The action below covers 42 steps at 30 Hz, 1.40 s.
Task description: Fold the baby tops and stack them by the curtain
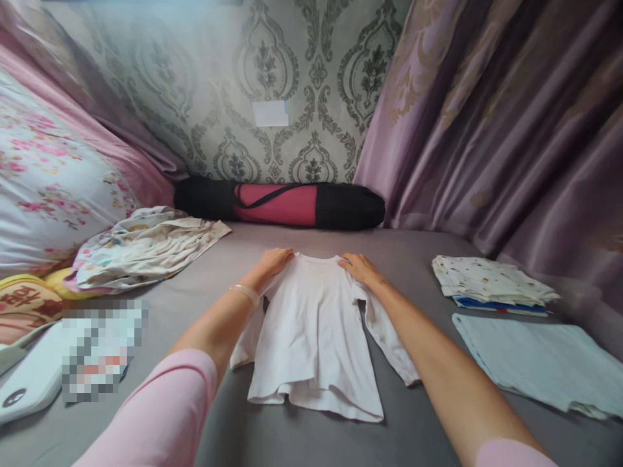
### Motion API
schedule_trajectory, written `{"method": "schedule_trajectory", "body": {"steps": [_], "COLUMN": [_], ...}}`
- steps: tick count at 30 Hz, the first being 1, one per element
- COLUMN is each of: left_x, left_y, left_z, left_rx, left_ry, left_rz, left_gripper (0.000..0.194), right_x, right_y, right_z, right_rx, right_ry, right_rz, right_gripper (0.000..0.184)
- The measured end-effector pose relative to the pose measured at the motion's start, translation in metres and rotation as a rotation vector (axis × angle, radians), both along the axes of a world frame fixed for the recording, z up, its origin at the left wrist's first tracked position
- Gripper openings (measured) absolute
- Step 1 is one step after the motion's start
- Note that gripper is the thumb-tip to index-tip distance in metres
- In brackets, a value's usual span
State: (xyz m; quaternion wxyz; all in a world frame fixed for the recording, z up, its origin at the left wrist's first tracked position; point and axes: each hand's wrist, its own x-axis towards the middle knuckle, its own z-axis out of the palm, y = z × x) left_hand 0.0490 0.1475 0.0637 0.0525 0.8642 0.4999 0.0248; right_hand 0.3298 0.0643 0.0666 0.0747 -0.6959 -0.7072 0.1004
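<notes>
A small white long-sleeved shirt (316,324) lies spread on the grey bed sheet, its neckline away from me and its hem toward me. My left hand (278,259) is closed on the shirt's left shoulder, next to the collar. At the opposite shoulder, my right hand (359,266) has its fingers closed on the fabric, and a ring shows on one finger. Both sleeves run down beside the shirt body, partly hidden under my forearms. The hem is slightly wavy and lifted near its middle.
Folded patterned clothes (491,282) and a folded pale blue cloth (540,363) lie at right. A crumpled patterned garment (150,246), a floral pillow (53,175) and a white device (39,376) are at left. A black-and-red long bag (277,206) lies along the wall.
</notes>
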Motion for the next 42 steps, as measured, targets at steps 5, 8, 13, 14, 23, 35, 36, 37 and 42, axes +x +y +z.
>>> {"method": "schedule_trajectory", "body": {"steps": [5,8,13,14,23,35,36,37,42], "left_x": [0.006,0.011,0.034,0.043,0.139,0.155,0.155,0.155,0.156], "left_y": [-0.002,-0.008,-0.022,-0.026,-0.064,-0.077,-0.076,-0.076,-0.077], "left_z": [-0.003,0.000,0.011,0.013,-0.011,-0.054,-0.056,-0.057,-0.060], "left_rx": [0.028,0.071,0.121,0.089,-0.071,0.038,0.043,0.047,0.068], "left_ry": [0.015,0.032,-0.086,-0.130,-0.313,-0.501,-0.502,-0.501,-0.477], "left_rz": [0.059,0.108,-0.001,-0.075,-0.425,-0.376,-0.376,-0.376,-0.365], "left_gripper": [0.036,0.032,0.033,0.033,0.035,0.035,0.035,0.035,0.040], "right_x": [0.000,0.008,0.039,0.044,0.058,0.093,0.100,0.108,0.153], "right_y": [0.008,0.013,0.001,-0.005,-0.070,-0.137,-0.138,-0.139,-0.142], "right_z": [-0.005,-0.001,0.009,0.010,0.008,0.022,0.025,0.028,0.038], "right_rx": [0.005,-0.038,-0.202,-0.253,-0.418,-0.580,-0.534,-0.472,-0.161], "right_ry": [0.118,0.304,0.579,0.681,0.915,0.796,0.825,0.862,0.884], "right_rz": [-0.089,-0.174,-0.323,-0.372,-0.429,-0.179,-0.199,-0.226,-0.319], "right_gripper": [0.042,0.052,0.079,0.077,0.047,0.036,0.037,0.037,0.043]}}
